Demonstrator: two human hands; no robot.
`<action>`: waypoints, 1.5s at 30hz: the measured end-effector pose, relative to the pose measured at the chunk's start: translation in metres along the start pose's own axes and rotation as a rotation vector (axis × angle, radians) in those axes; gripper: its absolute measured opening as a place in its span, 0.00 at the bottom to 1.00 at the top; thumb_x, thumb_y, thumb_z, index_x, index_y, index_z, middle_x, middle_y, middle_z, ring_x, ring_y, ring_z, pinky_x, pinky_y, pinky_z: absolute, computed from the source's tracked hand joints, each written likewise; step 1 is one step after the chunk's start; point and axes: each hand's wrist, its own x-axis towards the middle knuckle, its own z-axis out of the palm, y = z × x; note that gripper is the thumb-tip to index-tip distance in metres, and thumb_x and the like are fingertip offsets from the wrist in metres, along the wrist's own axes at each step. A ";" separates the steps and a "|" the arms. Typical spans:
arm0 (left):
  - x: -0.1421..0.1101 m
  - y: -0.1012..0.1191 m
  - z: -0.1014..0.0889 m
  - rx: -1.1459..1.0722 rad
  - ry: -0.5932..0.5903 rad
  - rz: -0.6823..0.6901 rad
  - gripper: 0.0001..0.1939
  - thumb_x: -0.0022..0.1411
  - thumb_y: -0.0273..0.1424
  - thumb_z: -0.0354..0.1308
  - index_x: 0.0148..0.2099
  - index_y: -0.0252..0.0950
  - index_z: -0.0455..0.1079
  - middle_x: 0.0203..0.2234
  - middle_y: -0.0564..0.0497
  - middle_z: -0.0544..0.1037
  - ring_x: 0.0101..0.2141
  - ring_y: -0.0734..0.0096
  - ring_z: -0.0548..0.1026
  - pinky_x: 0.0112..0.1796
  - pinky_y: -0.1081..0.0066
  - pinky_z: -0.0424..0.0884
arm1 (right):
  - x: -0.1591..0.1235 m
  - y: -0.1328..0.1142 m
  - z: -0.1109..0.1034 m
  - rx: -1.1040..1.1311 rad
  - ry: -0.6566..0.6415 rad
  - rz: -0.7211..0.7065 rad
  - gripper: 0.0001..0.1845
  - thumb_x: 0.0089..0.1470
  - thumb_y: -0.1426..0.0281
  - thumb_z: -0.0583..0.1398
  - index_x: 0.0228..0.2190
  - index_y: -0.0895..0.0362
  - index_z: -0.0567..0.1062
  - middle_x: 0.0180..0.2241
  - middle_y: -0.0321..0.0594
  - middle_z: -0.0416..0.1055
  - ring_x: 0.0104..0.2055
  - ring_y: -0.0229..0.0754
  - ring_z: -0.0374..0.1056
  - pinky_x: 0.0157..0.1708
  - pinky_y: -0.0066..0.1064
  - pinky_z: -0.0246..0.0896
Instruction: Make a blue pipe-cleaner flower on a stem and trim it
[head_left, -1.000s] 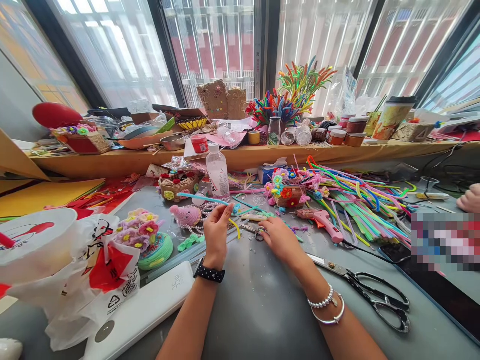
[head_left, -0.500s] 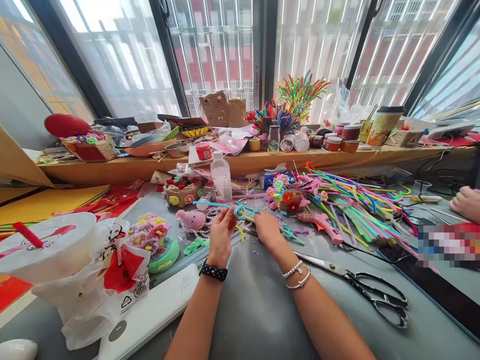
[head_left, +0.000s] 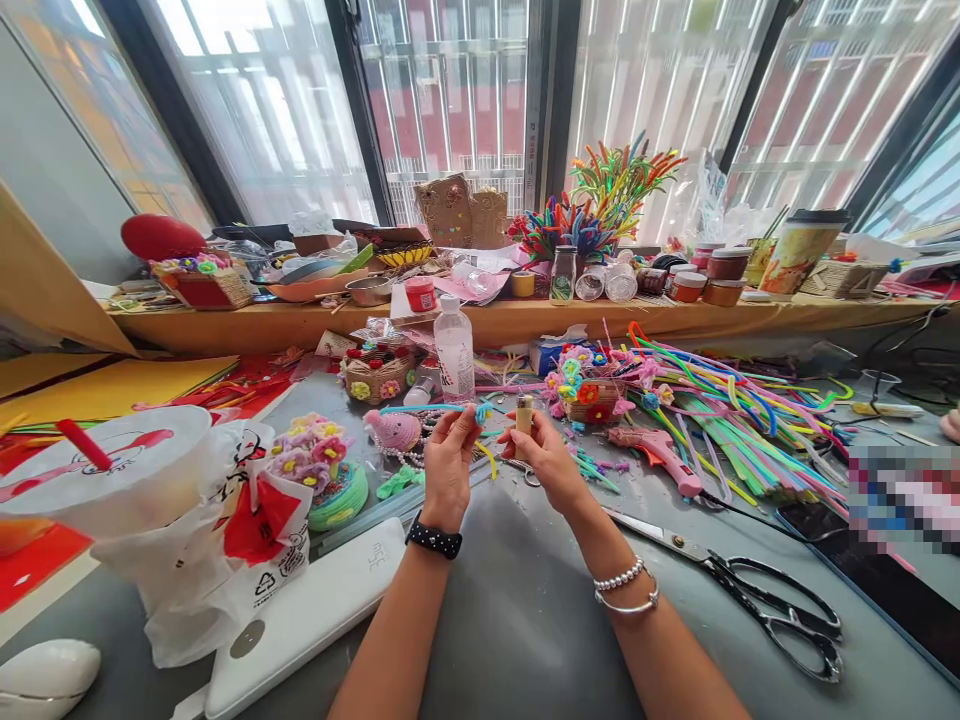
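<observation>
**Blue twist on the left, lighter upright on the right!**

And here we are, both of my hands up over the middle of the bench (head_left: 517,640)! My left hand (head_left: 448,470) has its fingers pinched on a light-blue fuzzy stem (head_left: 420,408); its straight length points out to the left, and a small curled blue knot (head_left: 484,412) sits just past my fingertips on the right. Over to my right hand (head_left: 551,462), fingers wrapped around a pale lighter (head_left: 523,418), metal top uppermost, standing close beside that knot with a narrow gap between them!

Behind the stem, the clear bottle (head_left: 454,358) stands upright, with a pink crocheted toy (head_left: 394,431) nearer and to the left. A flower-covered basket (head_left: 589,402) holds the far side of my right hand, and right of it comes the pink glue gun (head_left: 664,462), then a great spread of coloured stems (head_left: 739,450). Big black-handled scissors (head_left: 780,608) lie open-looped beyond my braceleted right wrist, while a white power bank (head_left: 307,625) lies slantwise left of my watch (head_left: 435,538)!
</observation>
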 end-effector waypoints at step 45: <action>-0.010 -0.006 -0.008 1.432 -0.192 1.077 0.09 0.52 0.29 0.53 0.36 0.41 0.72 0.26 0.49 0.73 0.32 0.63 0.66 0.36 0.66 0.57 | 0.005 0.006 -0.001 -0.136 0.180 0.037 0.22 0.45 0.54 0.52 0.22 0.60 0.71 0.20 0.35 0.65 0.22 0.35 0.57 0.23 0.25 0.52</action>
